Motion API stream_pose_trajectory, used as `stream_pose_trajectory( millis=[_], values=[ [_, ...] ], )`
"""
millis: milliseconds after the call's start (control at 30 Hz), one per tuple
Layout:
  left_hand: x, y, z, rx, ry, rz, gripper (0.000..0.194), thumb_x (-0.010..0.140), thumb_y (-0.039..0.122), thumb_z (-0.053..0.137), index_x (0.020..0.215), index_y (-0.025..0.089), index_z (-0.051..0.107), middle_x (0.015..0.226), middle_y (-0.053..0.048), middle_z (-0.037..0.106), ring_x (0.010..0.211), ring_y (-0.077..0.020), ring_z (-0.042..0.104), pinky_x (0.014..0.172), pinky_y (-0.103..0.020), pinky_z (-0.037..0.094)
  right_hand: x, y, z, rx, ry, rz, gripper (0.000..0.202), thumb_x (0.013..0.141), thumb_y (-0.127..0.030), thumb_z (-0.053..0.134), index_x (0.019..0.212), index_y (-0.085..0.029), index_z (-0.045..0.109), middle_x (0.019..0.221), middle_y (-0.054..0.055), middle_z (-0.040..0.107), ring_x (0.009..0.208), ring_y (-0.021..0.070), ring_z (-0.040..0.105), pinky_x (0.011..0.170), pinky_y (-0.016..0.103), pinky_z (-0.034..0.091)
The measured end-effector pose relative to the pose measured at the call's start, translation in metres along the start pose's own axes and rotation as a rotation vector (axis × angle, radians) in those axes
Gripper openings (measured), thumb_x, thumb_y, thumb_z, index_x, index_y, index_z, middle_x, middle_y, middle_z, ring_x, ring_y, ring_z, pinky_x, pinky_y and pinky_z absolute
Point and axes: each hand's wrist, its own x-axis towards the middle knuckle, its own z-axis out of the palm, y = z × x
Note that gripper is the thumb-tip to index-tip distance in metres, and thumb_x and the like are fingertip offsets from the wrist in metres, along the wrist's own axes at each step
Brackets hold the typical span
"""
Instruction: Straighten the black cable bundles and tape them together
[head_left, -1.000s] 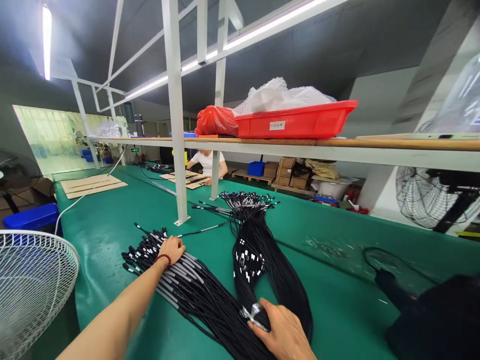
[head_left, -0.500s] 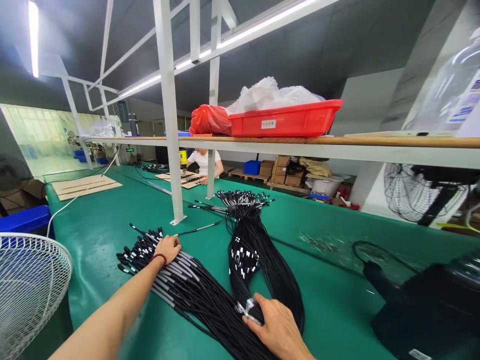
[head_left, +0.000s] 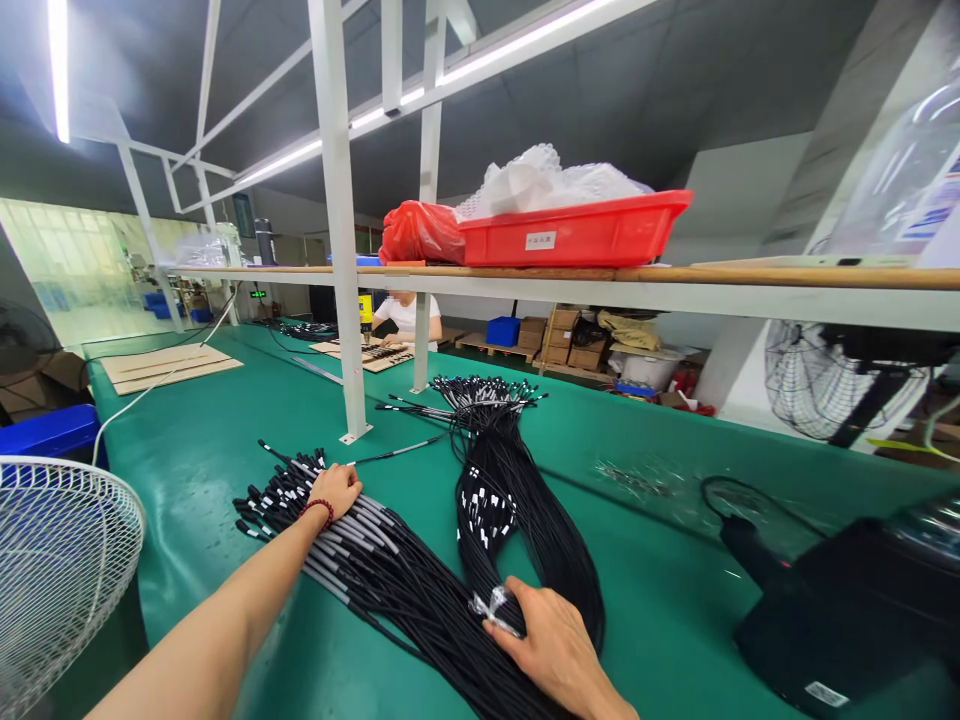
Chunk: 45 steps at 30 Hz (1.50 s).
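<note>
A wide bunch of black cables [head_left: 420,570] with grey sleeves and black plug ends lies fanned out on the green table [head_left: 660,620]. My left hand [head_left: 336,490], with a red bead bracelet at the wrist, is on its sleeved end, fingers curled around some cables and fingertips partly hidden. My right hand [head_left: 551,640] grips a looped cable bundle [head_left: 487,520] beside a strip of clear plastic [head_left: 495,605] wrapped round it. White tags dot that bundle, and its plug ends spread out at the far side. A single cable [head_left: 397,452] lies between the two bunches.
A white post [head_left: 343,220] stands behind the cables and carries a shelf with a red tray [head_left: 577,235]. A black machine [head_left: 847,600] sits at right, thin loose pieces [head_left: 637,480] near it. A white fan [head_left: 60,570] is at left. Another person [head_left: 405,318] works behind.
Both hands keep their places on the cables, with hardly any shift. The view has tilted very slightly. The person behind has moved a hand a little.
</note>
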Motion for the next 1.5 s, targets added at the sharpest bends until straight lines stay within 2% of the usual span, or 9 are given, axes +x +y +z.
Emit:
stream_pose_trajectory(
  millis=[233,467,633,767,967,1233,1500],
  values=[
    [-0.0004,0.0007,-0.0011,-0.042,0.004,-0.001,0.027,0.092,0.038,0.056,0.106,0.015,0.062,0.108,-0.006,0.064,0.099,-0.0198,0.061,0.089,-0.043,0.05,0.0,0.0009,0.0023,-0.013,0.018,-0.004,0.031,0.088,-0.037,0.059,0.111,-0.016,0.064,0.099,0.01,0.069,0.096,0.0304,0.062,0.083,0.038,0.042],
    [0.0,-0.0005,0.0008,-0.072,0.031,-0.027,0.037,0.093,0.038,0.055,0.122,0.016,0.055,0.114,-0.008,0.062,0.1,-0.021,0.061,0.089,-0.044,0.05,-0.002,-0.0007,-0.0005,-0.032,0.001,-0.002,0.032,0.089,-0.038,0.058,0.112,-0.016,0.063,0.097,0.009,0.069,0.095,0.0295,0.062,0.081,0.036,0.042],
    [0.001,-0.0013,0.002,-0.078,0.033,-0.046,0.039,0.093,0.039,0.055,0.124,0.016,0.053,0.115,-0.008,0.062,0.1,-0.0213,0.062,0.09,-0.045,0.05,-0.0003,-0.0013,-0.0017,-0.017,0.003,0.002,0.03,0.089,-0.037,0.058,0.111,-0.016,0.064,0.099,0.01,0.069,0.096,0.0296,0.063,0.082,0.037,0.042],
    [0.0007,-0.0011,0.0011,-0.076,0.021,-0.04,0.037,0.093,0.039,0.055,0.122,0.016,0.054,0.114,-0.008,0.062,0.1,-0.0212,0.061,0.09,-0.045,0.05,0.0002,-0.0008,-0.0002,-0.009,0.02,-0.002,0.03,0.087,-0.037,0.058,0.108,-0.017,0.065,0.1,0.01,0.069,0.096,0.03,0.063,0.083,0.037,0.042],
    [0.0001,0.0001,-0.0017,-0.063,-0.017,0.02,0.026,0.092,0.037,0.056,0.108,0.016,0.062,0.114,-0.007,0.063,0.106,-0.0213,0.059,0.094,-0.045,0.047,-0.0015,-0.0003,-0.0006,-0.009,0.017,0.0,0.033,0.087,-0.038,0.058,0.111,-0.017,0.063,0.099,0.01,0.069,0.096,0.0292,0.063,0.083,0.036,0.042],
    [0.0012,-0.0015,-0.0011,-0.057,-0.025,0.023,0.027,0.092,0.036,0.057,0.109,0.016,0.062,0.115,-0.007,0.063,0.106,-0.0215,0.059,0.094,-0.046,0.048,-0.0005,-0.0021,-0.0016,-0.012,0.0,-0.003,0.028,0.089,-0.039,0.056,0.104,-0.017,0.064,0.094,0.009,0.069,0.092,0.029,0.062,0.078,0.035,0.041],
    [-0.0002,-0.0004,-0.0013,-0.065,-0.014,0.027,0.026,0.092,0.037,0.056,0.107,0.016,0.062,0.113,-0.007,0.063,0.105,-0.021,0.059,0.094,-0.045,0.048,-0.0004,0.005,0.0055,0.006,0.042,-0.011,0.033,0.087,-0.038,0.057,0.112,-0.018,0.063,0.098,0.009,0.069,0.095,0.0286,0.062,0.083,0.036,0.042]
  ],
)
